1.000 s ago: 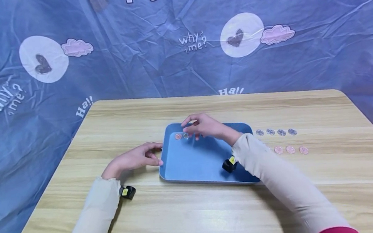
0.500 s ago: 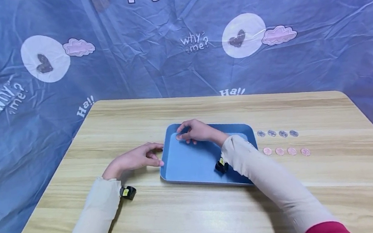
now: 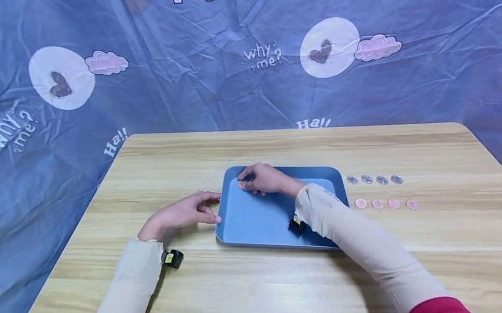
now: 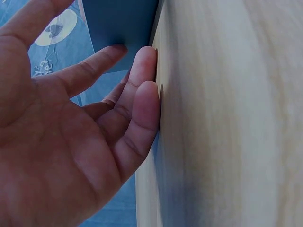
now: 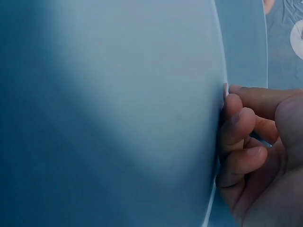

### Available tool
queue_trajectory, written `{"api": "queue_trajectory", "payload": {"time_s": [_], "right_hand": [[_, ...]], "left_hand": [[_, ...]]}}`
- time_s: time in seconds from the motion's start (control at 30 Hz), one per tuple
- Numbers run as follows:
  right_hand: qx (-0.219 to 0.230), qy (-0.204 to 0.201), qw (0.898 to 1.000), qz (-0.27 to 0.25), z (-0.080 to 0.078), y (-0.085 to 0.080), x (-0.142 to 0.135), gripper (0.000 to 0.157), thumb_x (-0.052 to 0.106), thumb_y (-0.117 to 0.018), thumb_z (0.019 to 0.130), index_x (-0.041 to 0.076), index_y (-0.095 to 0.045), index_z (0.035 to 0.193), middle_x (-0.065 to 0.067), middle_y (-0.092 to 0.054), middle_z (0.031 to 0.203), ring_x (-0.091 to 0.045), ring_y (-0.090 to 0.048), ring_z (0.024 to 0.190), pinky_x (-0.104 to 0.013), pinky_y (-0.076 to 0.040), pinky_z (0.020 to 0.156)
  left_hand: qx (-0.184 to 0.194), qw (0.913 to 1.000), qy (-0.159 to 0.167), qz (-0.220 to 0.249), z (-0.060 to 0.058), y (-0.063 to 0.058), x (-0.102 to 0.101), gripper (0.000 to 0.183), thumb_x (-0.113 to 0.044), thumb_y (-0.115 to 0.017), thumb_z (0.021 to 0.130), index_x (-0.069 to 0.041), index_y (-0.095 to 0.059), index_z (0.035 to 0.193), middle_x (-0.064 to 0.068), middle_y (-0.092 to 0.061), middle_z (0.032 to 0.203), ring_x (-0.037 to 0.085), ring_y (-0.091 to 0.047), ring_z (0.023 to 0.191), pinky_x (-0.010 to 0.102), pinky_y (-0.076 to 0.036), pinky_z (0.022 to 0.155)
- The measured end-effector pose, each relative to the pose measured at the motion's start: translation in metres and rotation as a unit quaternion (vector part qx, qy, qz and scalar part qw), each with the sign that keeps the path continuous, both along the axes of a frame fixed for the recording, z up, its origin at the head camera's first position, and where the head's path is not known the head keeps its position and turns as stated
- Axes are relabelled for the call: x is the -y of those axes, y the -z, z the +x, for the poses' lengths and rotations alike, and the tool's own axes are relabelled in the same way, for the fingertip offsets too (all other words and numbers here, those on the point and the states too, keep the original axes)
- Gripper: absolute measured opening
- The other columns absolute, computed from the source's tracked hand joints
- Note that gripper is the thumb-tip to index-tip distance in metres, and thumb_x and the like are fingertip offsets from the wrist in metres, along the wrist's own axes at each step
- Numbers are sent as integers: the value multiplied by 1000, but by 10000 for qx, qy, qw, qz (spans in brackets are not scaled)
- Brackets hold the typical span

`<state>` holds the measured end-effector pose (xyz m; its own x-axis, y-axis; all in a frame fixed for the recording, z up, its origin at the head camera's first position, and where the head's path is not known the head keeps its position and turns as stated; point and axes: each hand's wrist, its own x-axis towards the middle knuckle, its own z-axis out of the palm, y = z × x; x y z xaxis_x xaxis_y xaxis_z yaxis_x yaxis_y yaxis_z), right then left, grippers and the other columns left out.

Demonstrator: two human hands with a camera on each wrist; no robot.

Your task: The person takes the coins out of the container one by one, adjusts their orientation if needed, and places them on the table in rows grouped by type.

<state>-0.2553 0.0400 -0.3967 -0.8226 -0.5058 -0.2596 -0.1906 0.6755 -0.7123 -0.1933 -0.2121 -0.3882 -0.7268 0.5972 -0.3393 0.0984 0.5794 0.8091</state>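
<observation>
My right hand point(image 3: 265, 180) reaches into the blue tray point(image 3: 254, 224) near its far left corner. Thumb and forefinger pinch a small copper-pink coin point(image 3: 240, 184) at the tray's floor. In the right wrist view that coin point(image 5: 225, 91) shows nearly edge-on between the fingertips, while the other fingers curl below. My left hand point(image 3: 187, 211) lies at the tray's left side, its thumb against the near part of the rim. From the left wrist, relaxed fingers point(image 4: 146, 106) rest on the tabletop, and one fingertip touches the tray wall point(image 4: 125, 28).
Right of the tray, a row of several silver coins point(image 3: 367, 179) lies on the wooden table point(image 3: 250, 303). Nearer me is a parallel row of several copper-pink coins point(image 3: 377, 204). A blue printed cloth point(image 3: 204, 78) hangs behind the table.
My right hand has moved slightly left and down, onto the pink coin. The silver coin beside it is now hidden from view. The left hand stays at the tray.
</observation>
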Motion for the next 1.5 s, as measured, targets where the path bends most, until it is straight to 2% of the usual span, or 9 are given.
{"api": "queue_trajectory", "payload": {"time_s": [0.37,0.8,1.07,1.17,1.3,1.5], "right_hand": [[-193,26,9993,308,-2,3,2,23,22,-62,95,15,-67,117,-2,-61,68,-12,-51,51,-25,-45,50],[-344,-208,9964,747,9,-3,2,14,23,-63,94,12,-66,103,-2,-65,72,-13,-57,58,-26,-47,52],[-1104,-312,9880,1033,17,-5,1,18,25,-70,88,15,-67,103,1,-67,84,-13,-56,70,-27,-44,65],[-1260,-314,9857,1071,20,-5,1,18,25,-71,87,17,-67,102,2,-66,84,-14,-56,72,-28,-44,65],[-1304,-294,9859,1006,21,-4,1,15,24,-71,88,17,-66,100,3,-65,82,-13,-56,69,-27,-43,63],[-1026,-338,9924,589,20,-4,-1,8,21,-67,91,16,-65,97,2,-67,74,-11,-61,54,-27,-47,57]], "left_hand": [[-49,10000,-37,-24,0,-2,-1,72,-26,-68,90,1,-34,147,21,-44,135,21,-55,104,32,-46,90],[-72,9999,-53,-103,0,-1,-2,71,-27,-69,89,1,-36,146,21,-44,134,21,-55,104,31,-45,90],[-107,9998,-78,-151,1,-1,-1,71,-27,-70,89,0,-37,146,20,-45,133,21,-55,104,31,-45,89],[-91,9998,-89,-143,1,-1,-1,71,-27,-70,89,-1,-37,146,20,-44,132,22,-54,104,31,-44,90],[-73,9998,-92,-141,1,0,-1,71,-28,-70,89,-1,-37,146,20,-43,130,21,-55,104,31,-44,89],[-80,9998,-92,-156,0,1,0,71,-28,-70,89,0,-37,146,21,-44,131,22,-55,104,31,-45,89]]}}
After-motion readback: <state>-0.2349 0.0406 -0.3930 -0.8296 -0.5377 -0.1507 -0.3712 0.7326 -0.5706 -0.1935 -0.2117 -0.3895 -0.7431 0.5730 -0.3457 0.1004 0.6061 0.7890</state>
